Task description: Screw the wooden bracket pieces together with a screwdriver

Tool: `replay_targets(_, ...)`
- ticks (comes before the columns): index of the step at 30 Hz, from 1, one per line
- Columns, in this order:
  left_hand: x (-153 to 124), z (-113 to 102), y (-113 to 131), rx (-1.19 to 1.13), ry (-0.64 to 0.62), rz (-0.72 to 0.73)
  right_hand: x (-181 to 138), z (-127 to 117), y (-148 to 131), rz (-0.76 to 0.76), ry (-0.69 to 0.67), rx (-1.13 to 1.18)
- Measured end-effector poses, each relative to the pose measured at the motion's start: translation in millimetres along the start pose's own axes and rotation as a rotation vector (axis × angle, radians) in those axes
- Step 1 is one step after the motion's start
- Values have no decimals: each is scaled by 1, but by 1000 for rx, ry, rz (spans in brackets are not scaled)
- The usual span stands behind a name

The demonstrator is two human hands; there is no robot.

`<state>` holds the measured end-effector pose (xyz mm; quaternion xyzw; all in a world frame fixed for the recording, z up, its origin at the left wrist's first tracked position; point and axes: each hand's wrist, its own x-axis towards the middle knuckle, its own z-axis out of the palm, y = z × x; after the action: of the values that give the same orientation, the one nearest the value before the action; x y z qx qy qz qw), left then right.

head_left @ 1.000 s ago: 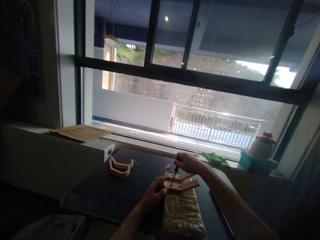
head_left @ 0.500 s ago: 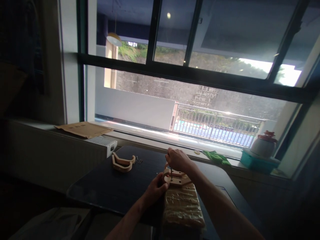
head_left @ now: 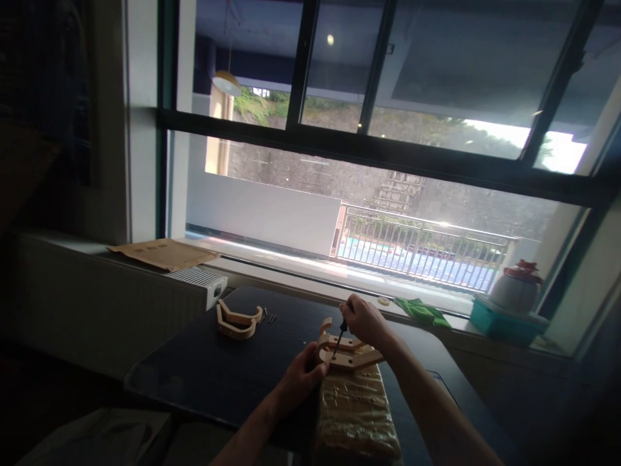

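Observation:
My right hand (head_left: 365, 320) is closed around the handle of a screwdriver (head_left: 342, 329). The tool leans, its tip down at a hole in the near curved wooden piece (head_left: 347, 360). That piece has a hooked left end and rests on a tape-wrapped brown box (head_left: 358, 411). My left hand (head_left: 305, 371) grips the hooked end from the left, thumb toward me. A similar wooden piece (head_left: 334, 339) lies just behind. Two more hooked wooden pieces (head_left: 237, 327) are on the dark table (head_left: 194, 369) to the left, beside several small screws (head_left: 270, 318).
A green cloth (head_left: 421, 312) and a teal box (head_left: 502, 318) with a white, red-topped container (head_left: 517, 288) stand on the windowsill at right. A brown envelope (head_left: 165, 254) lies at left by a white vented device (head_left: 204, 279). A phone-like flat object (head_left: 444, 387) lies under my right forearm.
My right hand has moved right and slightly down, and the screwdriver has gone from near upright to tilted right. My left hand keeps its hold. The camera view has shifted slightly.

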<state>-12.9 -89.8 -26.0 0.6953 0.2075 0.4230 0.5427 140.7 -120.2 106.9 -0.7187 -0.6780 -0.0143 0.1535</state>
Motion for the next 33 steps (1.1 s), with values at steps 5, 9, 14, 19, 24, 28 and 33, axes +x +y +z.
replay_targets(5, 0, 1, 3, 18, 12, -11, -1, -2, 6, 12, -18, 14)
replay_targets(9, 1, 1, 1, 27, 5, -12, -1, -16, 3, -63, -97, 13)
replay_targets(14, 0, 0, 1, 25, 12, -12, -1, -18, 0, -74, -114, 11)
replay_targets(19, 0, 0, 7, 15, -1, -9, 0, -15, -3, -12, -86, -16)
replay_targets(24, -1, 1, 7, 4, -13, -7, 0, -25, -2, -111, -170, 16)
replay_targets(28, -1, 0, 3, 8, -11, -19, 1, -24, -1, -137, -198, 44)
replay_targets(33, 0, -1, 1, 13, 3, -19, 1, -17, -1, -62, -157, 19)
